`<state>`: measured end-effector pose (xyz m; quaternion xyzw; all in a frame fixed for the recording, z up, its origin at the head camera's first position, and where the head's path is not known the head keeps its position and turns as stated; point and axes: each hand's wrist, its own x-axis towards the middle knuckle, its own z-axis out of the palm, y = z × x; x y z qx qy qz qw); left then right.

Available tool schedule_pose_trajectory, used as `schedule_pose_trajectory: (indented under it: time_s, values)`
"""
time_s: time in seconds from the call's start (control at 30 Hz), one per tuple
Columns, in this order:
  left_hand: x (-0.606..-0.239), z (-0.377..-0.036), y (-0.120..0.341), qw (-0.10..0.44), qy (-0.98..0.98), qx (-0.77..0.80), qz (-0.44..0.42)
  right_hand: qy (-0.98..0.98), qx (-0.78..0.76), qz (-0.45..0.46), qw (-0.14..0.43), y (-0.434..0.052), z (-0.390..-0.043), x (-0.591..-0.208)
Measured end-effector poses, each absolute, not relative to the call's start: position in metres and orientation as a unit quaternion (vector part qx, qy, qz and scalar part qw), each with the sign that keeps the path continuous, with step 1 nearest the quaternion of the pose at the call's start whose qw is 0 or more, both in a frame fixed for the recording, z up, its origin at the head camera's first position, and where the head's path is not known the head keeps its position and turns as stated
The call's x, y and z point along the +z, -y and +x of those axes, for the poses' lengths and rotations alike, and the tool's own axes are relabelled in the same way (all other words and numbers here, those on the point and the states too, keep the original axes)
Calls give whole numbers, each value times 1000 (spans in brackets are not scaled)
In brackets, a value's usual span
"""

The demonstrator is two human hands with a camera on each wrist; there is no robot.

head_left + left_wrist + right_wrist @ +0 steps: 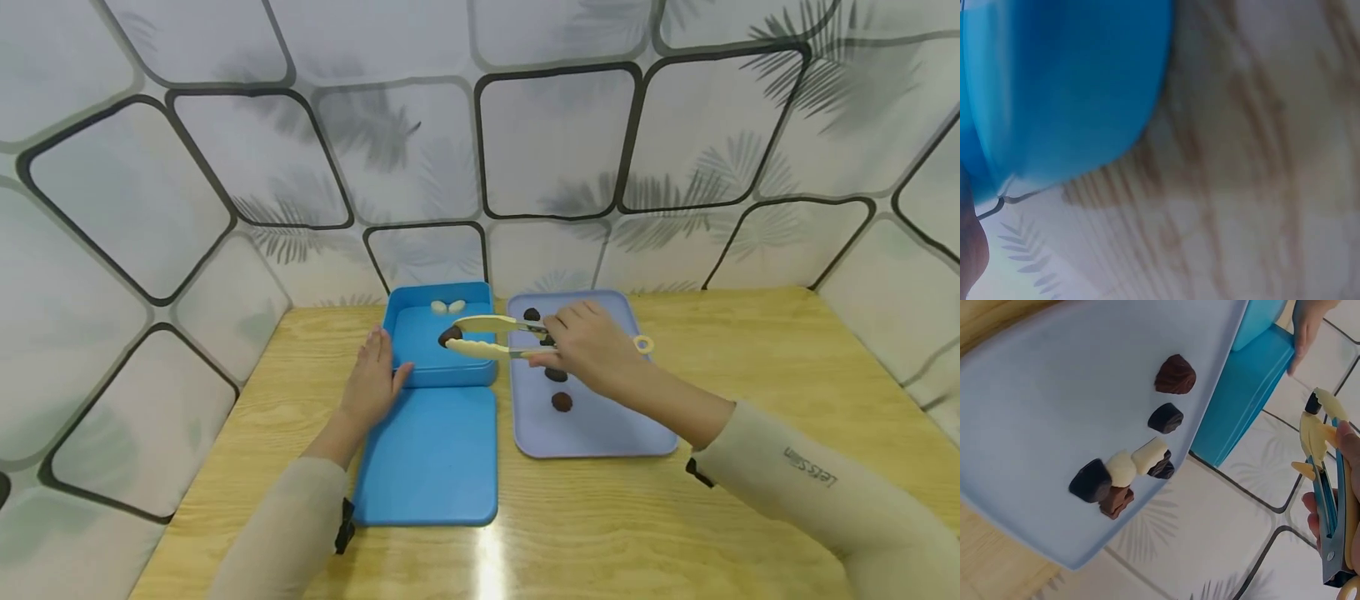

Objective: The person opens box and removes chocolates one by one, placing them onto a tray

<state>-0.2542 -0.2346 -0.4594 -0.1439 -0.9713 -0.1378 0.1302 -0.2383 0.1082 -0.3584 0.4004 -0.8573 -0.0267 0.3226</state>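
Note:
My right hand (pixel 592 346) grips cream tongs (pixel 491 337) whose tips pinch a dark chocolate (pixel 450 335) over the open blue box (pixel 438 342). Two white pieces (pixel 448 307) lie at the box's far end. My left hand (pixel 372 379) rests with straight fingers against the box's left side. The lilac tray (pixel 592 433) to the right carries several dark and white chocolates (pixel 1166 417). In the right wrist view the tongs (pixel 1322 462) sit at the right edge and the left hand's fingers (pixel 1307 328) touch the box (pixel 1247 394).
The blue lid (pixel 429 454) lies flat in front of the box. Everything stands on a wooden table (pixel 750 367) enclosed by patterned walls at the back and both sides. The left wrist view shows only blurred blue plastic (pixel 1066 87) and wood grain.

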Motion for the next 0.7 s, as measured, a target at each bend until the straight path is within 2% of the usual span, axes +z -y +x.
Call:
schedule_pose_trajectory:
  time_s: [0.47, 0.7]
  values:
    - [-457, -252, 234, 121, 974, -134, -136, 855, -11, 377, 354, -160, -231, -362]
    - [-456, -252, 233, 112, 976, -135, -130, 863, -27, 362, 351, -180, -232, -367]
